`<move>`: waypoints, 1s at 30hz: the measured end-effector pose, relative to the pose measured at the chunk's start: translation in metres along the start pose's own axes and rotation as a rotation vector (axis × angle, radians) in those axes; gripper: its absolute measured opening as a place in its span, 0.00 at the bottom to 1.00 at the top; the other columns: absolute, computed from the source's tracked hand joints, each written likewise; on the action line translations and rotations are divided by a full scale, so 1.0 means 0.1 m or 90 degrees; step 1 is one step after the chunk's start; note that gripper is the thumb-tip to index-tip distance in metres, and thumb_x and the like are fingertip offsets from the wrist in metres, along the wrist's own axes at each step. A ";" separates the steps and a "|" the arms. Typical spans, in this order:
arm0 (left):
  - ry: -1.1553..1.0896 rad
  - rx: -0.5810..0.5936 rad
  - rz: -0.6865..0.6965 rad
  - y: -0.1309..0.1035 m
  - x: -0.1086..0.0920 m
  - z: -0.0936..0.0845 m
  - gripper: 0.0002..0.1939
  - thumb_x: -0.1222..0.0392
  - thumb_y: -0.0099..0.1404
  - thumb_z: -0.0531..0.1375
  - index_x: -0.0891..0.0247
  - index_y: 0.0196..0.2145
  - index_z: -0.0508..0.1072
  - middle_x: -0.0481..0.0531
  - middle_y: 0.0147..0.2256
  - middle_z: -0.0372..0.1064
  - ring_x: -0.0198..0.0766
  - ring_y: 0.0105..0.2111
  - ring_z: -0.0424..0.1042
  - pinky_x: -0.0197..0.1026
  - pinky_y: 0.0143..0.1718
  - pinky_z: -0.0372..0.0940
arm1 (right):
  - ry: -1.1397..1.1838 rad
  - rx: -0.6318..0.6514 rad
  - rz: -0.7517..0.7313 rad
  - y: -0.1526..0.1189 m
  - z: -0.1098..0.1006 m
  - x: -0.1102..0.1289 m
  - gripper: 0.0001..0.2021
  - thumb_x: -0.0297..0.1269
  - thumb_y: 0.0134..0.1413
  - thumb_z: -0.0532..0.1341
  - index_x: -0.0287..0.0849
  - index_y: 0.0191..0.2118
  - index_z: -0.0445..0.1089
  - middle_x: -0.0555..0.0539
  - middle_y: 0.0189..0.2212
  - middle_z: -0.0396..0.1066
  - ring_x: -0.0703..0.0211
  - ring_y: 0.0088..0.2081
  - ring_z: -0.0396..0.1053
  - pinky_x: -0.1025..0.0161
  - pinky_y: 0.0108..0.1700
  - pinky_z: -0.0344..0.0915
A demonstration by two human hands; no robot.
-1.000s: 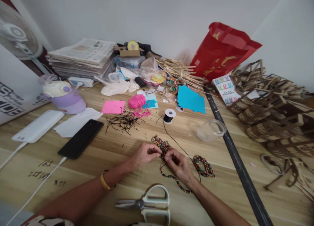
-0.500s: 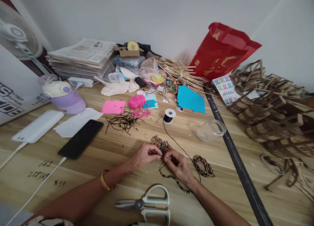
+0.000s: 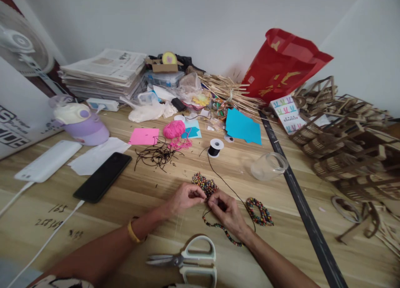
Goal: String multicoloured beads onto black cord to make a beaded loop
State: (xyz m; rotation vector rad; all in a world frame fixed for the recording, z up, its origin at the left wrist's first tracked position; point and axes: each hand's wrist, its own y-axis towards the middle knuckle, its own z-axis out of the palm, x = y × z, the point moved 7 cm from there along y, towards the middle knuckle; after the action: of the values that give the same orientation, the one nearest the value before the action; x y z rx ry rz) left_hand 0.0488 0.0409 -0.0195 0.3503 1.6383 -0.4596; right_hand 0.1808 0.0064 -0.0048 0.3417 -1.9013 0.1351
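My left hand (image 3: pixel 188 197) is closed in a pinch at the front edge of a pile of multicoloured beads (image 3: pixel 201 182); what is between its fingertips is too small to make out. Close beside it, my right hand (image 3: pixel 227 209) pinches the black cord, fingertips nearly meeting those of the left. A strand of threaded beads (image 3: pixel 225 231) curves below my right hand. The cord runs back to a white spool wound with black (image 3: pixel 216 148). Right of my right hand lies a coiled string of beads (image 3: pixel 260 212).
Scissors (image 3: pixel 181 261) lie open near the front edge. A glass jar (image 3: pixel 268 166) rests at right, with woven baskets (image 3: pixel 337 159) beyond. A black phone (image 3: pixel 102 177), cut cords (image 3: pixel 158 152) and pink yarn (image 3: pixel 174 129) are on the left and middle.
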 end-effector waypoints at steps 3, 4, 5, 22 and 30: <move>-0.015 0.007 -0.004 0.00 0.03 0.01 0.06 0.64 0.51 0.64 0.69 0.28 0.76 0.51 0.26 0.74 0.33 0.26 0.70 0.34 0.30 0.64 | -0.005 0.000 -0.006 0.00 0.00 0.00 0.08 0.38 0.57 0.57 0.42 0.29 0.65 0.52 0.23 0.60 0.64 0.25 0.57 0.67 0.26 0.55; -0.019 0.012 -0.006 0.00 0.03 0.01 0.06 0.64 0.51 0.64 0.69 0.28 0.76 0.52 0.26 0.74 0.33 0.26 0.70 0.34 0.31 0.64 | -0.008 0.001 -0.009 0.00 0.00 0.01 0.08 0.38 0.57 0.57 0.41 0.29 0.65 0.52 0.23 0.60 0.64 0.25 0.57 0.67 0.26 0.55; -0.021 0.016 -0.009 0.00 0.03 0.02 0.06 0.64 0.51 0.64 0.70 0.28 0.76 0.52 0.26 0.74 0.34 0.27 0.70 0.34 0.31 0.64 | -0.012 0.002 -0.012 0.00 0.00 0.01 0.08 0.38 0.57 0.57 0.41 0.29 0.65 0.51 0.23 0.61 0.63 0.25 0.57 0.67 0.27 0.56; -0.050 0.014 -0.013 0.00 0.05 0.01 0.08 0.62 0.49 0.66 0.70 0.27 0.74 0.51 0.25 0.73 0.32 0.26 0.69 0.34 0.30 0.63 | -0.016 -0.005 -0.009 0.00 -0.01 0.04 0.08 0.38 0.56 0.57 0.42 0.28 0.64 0.52 0.22 0.61 0.63 0.25 0.58 0.67 0.26 0.55; -0.050 0.021 -0.010 0.00 0.03 0.02 0.07 0.63 0.50 0.65 0.70 0.27 0.74 0.51 0.25 0.72 0.32 0.26 0.68 0.33 0.29 0.63 | -0.013 0.005 -0.010 0.01 0.01 0.03 0.08 0.37 0.56 0.57 0.42 0.27 0.64 0.52 0.22 0.60 0.63 0.25 0.57 0.67 0.27 0.55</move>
State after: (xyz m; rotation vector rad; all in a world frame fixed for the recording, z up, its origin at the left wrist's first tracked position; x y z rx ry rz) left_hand 0.0499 0.0398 -0.0222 0.3395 1.5593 -0.5074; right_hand 0.1789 0.0064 -0.0026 0.3637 -1.9177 0.1286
